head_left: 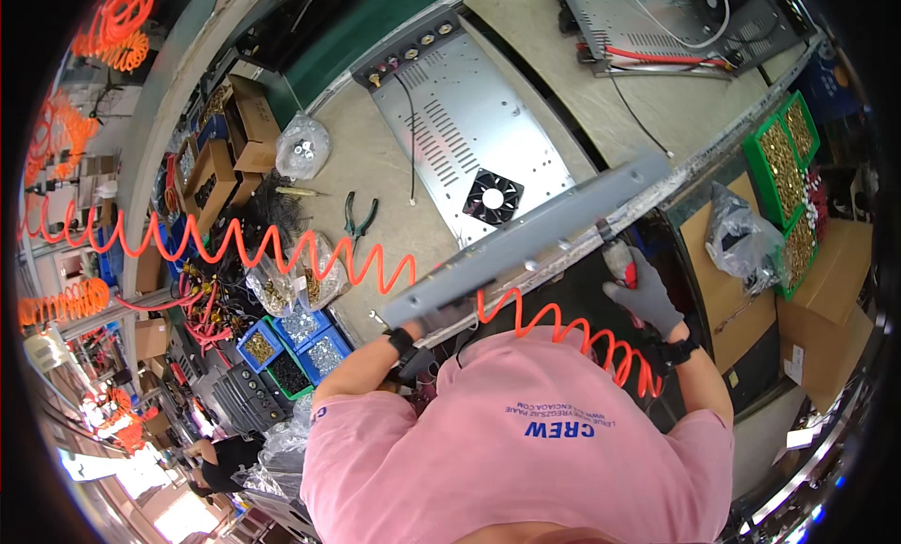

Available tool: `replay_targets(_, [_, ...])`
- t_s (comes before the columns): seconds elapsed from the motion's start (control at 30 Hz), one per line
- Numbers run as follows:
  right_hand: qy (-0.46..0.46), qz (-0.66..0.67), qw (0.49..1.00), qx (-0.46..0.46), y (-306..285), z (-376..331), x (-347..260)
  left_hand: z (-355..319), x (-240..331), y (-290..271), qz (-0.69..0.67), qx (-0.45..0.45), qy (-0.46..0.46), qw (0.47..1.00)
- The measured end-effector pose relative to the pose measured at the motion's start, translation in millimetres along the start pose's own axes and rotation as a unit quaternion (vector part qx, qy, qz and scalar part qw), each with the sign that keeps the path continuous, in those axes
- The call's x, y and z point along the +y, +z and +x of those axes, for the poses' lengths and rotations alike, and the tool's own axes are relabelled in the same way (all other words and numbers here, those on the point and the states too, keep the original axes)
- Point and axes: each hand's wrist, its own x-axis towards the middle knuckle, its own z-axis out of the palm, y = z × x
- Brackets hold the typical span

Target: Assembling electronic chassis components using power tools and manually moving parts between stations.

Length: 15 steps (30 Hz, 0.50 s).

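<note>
Position of the grey panel (526,242): across the centre, slanting from 8 o'clock to 2 o'clock, along the near edge of the worktable (375,300).

Left hand (417,329): at 7 o'clock, mostly hidden at the panel's lower end; its grip cannot be determined. Right hand (648,295): gloved, at 3 o'clock, beside the panel; the thumb stands apart from the fingers. Whether it grips the dark-and-red item (629,270) there cannot be determined.

Containers:
- 8 o'clock: blue bins (325,334). Two hold silver-coloured small parts, one gold-coloured parts. A green-edged bin (298,394) beside them holds black parts.
- 9 o'clock: clear bags (324,253) with brass-coloured parts.
- 10 o'clock: tied clear bag (302,142) with pale round parts.
- Between 2 and 3 o'clock: green trays (756,156) filled with brass-coloured pieces.
- 3 o'clock: crumpled clear bag (741,236); contents indistinct.

Markings: the carton (835,300) at 3 o'clock carries a white label (795,364). The pink shirt (526,478), toward 5 o'clock, bears blue lettering, inverted in this view.
</note>
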Motion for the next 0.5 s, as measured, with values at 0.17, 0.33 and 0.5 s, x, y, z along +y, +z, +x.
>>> replay_targets(0.17, [0.089,0.027,0.996,-0.004,8,0,6,30,80,-82,0.137,0.074,-0.121,0.980])
replay_targets(0.33, [0.111,-0.037,0.992,-0.042,5,-1,-9,93,93,-107,0.253,0.100,0.194,0.943])
replay_targets(0.5, [0.084,0.026,0.996,0.000,6,-3,-27,126,108,-129,0.346,0.013,0.242,0.906])
